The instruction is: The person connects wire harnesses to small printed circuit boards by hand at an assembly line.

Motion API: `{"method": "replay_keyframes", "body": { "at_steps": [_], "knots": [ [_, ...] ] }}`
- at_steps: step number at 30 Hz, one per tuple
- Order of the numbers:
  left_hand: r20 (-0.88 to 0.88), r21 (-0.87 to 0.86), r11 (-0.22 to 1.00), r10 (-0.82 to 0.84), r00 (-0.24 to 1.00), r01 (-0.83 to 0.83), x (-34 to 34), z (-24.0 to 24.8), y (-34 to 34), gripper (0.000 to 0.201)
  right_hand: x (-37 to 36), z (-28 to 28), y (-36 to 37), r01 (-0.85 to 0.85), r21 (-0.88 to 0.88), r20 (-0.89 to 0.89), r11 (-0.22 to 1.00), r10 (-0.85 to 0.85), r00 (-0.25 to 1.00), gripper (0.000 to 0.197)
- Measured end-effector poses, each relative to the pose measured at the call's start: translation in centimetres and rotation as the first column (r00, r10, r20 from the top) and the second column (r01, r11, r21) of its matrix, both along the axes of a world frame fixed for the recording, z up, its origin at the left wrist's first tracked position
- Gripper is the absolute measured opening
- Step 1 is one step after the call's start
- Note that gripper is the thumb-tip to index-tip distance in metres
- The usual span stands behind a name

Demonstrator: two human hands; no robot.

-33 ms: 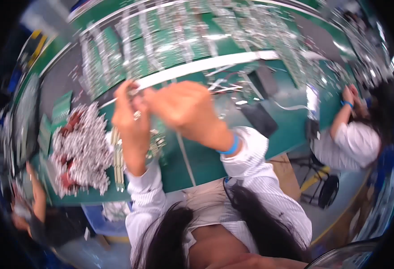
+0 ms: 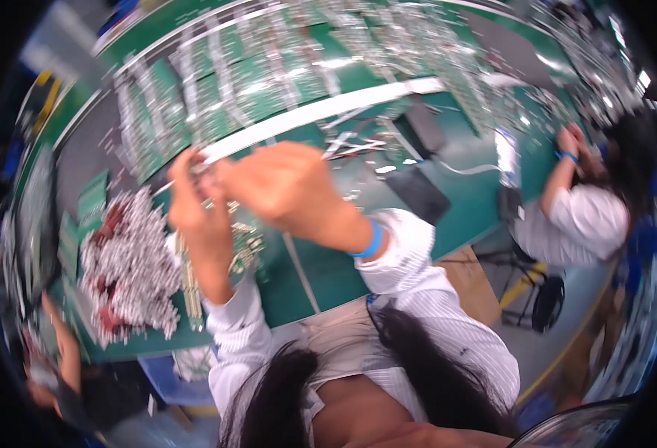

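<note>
My left hand and my right hand are raised over the green bench, their fingertips brought together. The fingers of both are closed in a pinch. Whatever small thing sits between them is blurred and mostly covered by the fingers. Below and beside my left hand lie small green circuit boards with metal parts. To their left is a big heap of white cable bundles with dark red parts among them.
Rows of circuit boards fill the far side behind a white strip. Dark blocks and loose wires lie right of centre. One co-worker sits at the right; another person's arm shows at the left.
The view has shifted and tilted slightly, so the bench and hands sit a little further left. My hands keep the same pinched pose together.
</note>
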State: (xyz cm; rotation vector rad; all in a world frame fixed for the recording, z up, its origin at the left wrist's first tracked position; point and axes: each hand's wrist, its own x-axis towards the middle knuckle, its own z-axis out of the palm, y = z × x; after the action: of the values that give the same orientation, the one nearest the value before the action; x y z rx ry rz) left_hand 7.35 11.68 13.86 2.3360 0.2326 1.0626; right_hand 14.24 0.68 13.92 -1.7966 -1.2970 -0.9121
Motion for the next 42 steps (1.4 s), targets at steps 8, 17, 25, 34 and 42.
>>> {"method": "replay_keyframes", "body": {
  "at_steps": [8, 17, 25, 34, 42],
  "knots": [
    [0.042, 0.017, 1.000, 0.002, 0.999, -0.003, -0.5, 0.8, -1.4, 0.022, -0.9, 0.6, -1.0, 0.054, 0.074, 0.061, 0.996, -0.058, 0.996, 0.010],
    [-0.046, -0.153, 0.869, -0.482, 0.875, 0.470, -1.6, 1.4, -3.9, 0.045, -1.4, 2.9, -7.0, -0.246, 0.016, -0.654, 0.969, 0.197, 0.731, 0.022],
    [-0.022, -0.263, 0.728, -0.661, 0.750, 0.633, -3.0, 2.0, -3.4, 0.063, 0.1, 4.3, -7.1, -0.512, -0.149, -0.395, 0.846, 0.424, 0.815, 0.031],
    [0.006, -0.251, 0.684, -0.706, 0.708, 0.684, -3.7, 2.6, -2.9, 0.062, -0.8, 6.0, -6.7, -0.474, -0.265, -0.280, 0.840, 0.403, 0.871, 0.027],
    [0.026, -0.282, 0.650, -0.730, 0.683, 0.706, -4.1, 2.6, -2.4, 0.061, -1.3, 7.2, -6.5, -0.465, -0.374, -0.331, 0.802, 0.353, 0.875, 0.022]
  ]
}}
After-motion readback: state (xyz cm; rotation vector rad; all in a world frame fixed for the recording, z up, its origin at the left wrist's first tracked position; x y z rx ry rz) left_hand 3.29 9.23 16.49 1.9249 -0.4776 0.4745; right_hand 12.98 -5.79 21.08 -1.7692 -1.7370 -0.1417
